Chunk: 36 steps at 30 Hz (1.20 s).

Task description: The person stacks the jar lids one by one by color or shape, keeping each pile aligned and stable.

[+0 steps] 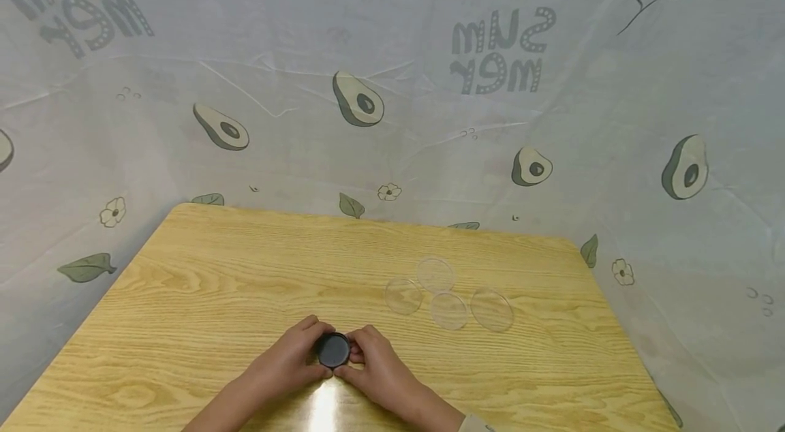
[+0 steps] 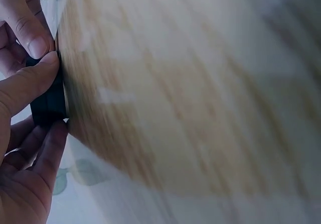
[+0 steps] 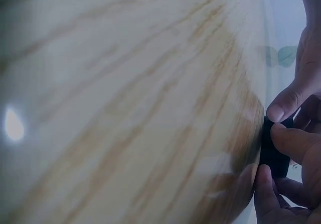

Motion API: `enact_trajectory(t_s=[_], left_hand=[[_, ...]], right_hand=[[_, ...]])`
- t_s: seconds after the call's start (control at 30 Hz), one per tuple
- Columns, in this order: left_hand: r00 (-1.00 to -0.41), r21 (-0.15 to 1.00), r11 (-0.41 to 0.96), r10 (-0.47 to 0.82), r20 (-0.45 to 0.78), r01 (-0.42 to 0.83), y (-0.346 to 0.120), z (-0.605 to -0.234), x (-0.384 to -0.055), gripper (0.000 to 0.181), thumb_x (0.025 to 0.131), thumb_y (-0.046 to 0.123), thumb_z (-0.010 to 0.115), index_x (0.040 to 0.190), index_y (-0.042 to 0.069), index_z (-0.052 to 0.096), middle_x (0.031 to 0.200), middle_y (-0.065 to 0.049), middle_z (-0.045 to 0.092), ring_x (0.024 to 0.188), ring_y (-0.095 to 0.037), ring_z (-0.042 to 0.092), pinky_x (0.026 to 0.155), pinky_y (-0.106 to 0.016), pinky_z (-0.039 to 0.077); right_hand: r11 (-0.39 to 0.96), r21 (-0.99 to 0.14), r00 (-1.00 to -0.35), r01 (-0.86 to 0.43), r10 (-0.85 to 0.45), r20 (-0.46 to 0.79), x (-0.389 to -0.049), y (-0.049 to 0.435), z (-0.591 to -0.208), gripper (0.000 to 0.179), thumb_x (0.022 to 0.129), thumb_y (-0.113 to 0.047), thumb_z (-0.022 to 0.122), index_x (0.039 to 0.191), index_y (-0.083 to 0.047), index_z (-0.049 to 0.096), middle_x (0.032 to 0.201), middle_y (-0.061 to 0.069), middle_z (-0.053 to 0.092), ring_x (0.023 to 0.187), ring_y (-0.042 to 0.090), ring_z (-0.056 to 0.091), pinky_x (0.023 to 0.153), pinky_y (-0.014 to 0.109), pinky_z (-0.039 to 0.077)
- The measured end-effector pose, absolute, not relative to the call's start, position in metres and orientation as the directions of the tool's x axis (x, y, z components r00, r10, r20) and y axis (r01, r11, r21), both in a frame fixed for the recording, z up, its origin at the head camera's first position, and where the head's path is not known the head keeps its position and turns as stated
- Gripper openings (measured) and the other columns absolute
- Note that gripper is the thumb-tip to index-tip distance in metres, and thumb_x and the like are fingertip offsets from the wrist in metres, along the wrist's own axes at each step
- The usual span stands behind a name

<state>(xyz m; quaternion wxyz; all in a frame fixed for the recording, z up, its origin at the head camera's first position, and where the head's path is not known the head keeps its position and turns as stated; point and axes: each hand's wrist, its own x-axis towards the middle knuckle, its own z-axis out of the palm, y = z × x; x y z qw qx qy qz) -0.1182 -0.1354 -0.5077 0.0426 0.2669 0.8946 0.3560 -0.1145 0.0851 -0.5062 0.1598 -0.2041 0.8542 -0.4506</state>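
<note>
A small round black container [image 1: 334, 350], low with a raised rim, rests flat on the wooden table between both hands. My left hand [image 1: 294, 357] pinches its left side, thumb at the near edge and fingers at the far edge. From the other side, my right hand [image 1: 380, 371] grips it the same way, the two thumbs nearly meeting in front. The left wrist view shows the black side wall [image 2: 47, 101] between thumb and fingers, right at the tabletop. In the right wrist view the dark wall [image 3: 275, 153] is partly hidden by fingertips.
Several clear round discs [image 1: 449, 311] lie flat in a group on the table, to the right and beyond the hands. The wood-grain table [image 1: 245, 268] has rounded far corners. A pale cloth [image 1: 417, 146] printed with avocados hangs behind and around it.
</note>
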Motion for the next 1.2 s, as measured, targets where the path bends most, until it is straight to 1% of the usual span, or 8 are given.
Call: enact_trajectory(t_s=[0.17,0.4,0.53,0.73,0.87,1.0,1.13,1.2], left_hand=[[-0.854,0.677,0.592,0.508,0.108,0.438,-0.136,-0.51,-0.118,0.051,0.078,0.017,0.093,0.121,0.006,0.068,0.103,0.003,0.058,0.09,-0.003,0.053,0.079,-0.025,0.051],[-0.857,0.687,0.596,0.51,0.076,0.415,-0.137,-0.508,-0.119,0.05,0.079,0.018,0.093,0.12,0.008,0.068,0.105,0.004,0.058,0.094,-0.004,0.055,0.083,-0.027,0.054],[-0.857,0.697,0.595,0.512,0.054,0.399,-0.137,-0.506,-0.12,0.049,0.08,0.02,0.093,0.12,0.009,0.068,0.104,0.004,0.057,0.093,-0.004,0.055,0.083,-0.026,0.053],[-0.855,0.703,0.59,0.515,0.051,0.398,-0.136,-0.506,-0.121,0.049,0.08,0.022,0.092,0.121,0.009,0.068,0.105,0.004,0.058,0.093,-0.003,0.055,0.083,-0.026,0.053],[-0.855,0.704,0.587,0.516,0.057,0.401,-0.135,-0.507,-0.121,0.049,0.079,0.021,0.093,0.12,0.009,0.068,0.105,0.004,0.058,0.093,-0.004,0.055,0.083,-0.026,0.054],[-0.861,0.688,0.604,0.505,0.059,0.402,-0.134,-0.507,-0.122,0.05,0.078,0.02,0.094,0.119,0.008,0.068,0.104,0.005,0.057,0.094,-0.004,0.056,0.083,-0.027,0.054],[-0.863,0.676,0.616,0.501,0.061,0.405,-0.133,-0.507,-0.122,0.051,0.077,0.019,0.094,0.119,0.008,0.068,0.103,0.005,0.058,0.094,-0.004,0.057,0.084,-0.028,0.055],[-0.864,0.676,0.616,0.501,0.059,0.404,-0.134,-0.507,-0.122,0.05,0.077,0.018,0.094,0.119,0.008,0.068,0.104,0.005,0.058,0.095,-0.004,0.057,0.084,-0.029,0.055]], right_hand=[[0.495,-0.845,-0.863,-0.201,-0.497,-0.086,-0.113,0.085,-0.509,0.04,0.093,-0.019,0.081,0.126,-0.002,0.065,0.112,0.001,0.057,0.103,0.002,0.057,0.093,0.011,0.053],[0.471,-0.857,-0.865,-0.21,-0.498,-0.062,-0.113,0.084,-0.511,0.042,0.094,-0.019,0.081,0.129,-0.003,0.065,0.115,0.002,0.057,0.107,0.004,0.059,0.096,0.012,0.054],[0.459,-0.864,-0.862,-0.205,-0.502,-0.062,-0.112,0.085,-0.511,0.043,0.095,-0.019,0.08,0.132,-0.003,0.064,0.117,0.003,0.056,0.11,0.006,0.06,0.098,0.014,0.053],[0.423,-0.884,-0.855,-0.196,-0.515,-0.057,-0.112,0.089,-0.51,0.046,0.096,-0.014,0.077,0.137,0.0,0.061,0.119,0.005,0.056,0.114,0.011,0.063,0.101,0.017,0.054],[0.391,-0.9,-0.854,-0.192,-0.518,-0.043,-0.112,0.097,-0.51,0.048,0.097,-0.014,0.076,0.138,0.004,0.06,0.122,0.009,0.059,0.113,0.011,0.062,0.1,0.019,0.055],[0.387,-0.897,-0.881,-0.213,-0.473,0.004,-0.117,0.109,-0.508,0.046,0.097,-0.015,0.076,0.136,0.005,0.06,0.122,0.013,0.061,0.111,0.016,0.061,0.098,0.024,0.058],[0.468,-0.846,-0.928,-0.256,-0.363,0.08,-0.127,0.124,-0.504,0.045,0.099,-0.021,0.075,0.134,0.002,0.06,0.121,0.015,0.062,0.11,0.024,0.061,0.096,0.031,0.058],[0.521,-0.812,-0.947,-0.263,-0.299,0.115,-0.135,0.133,-0.503,0.047,0.099,-0.024,0.075,0.136,0.001,0.059,0.124,0.015,0.062,0.113,0.027,0.062,0.098,0.036,0.057]])
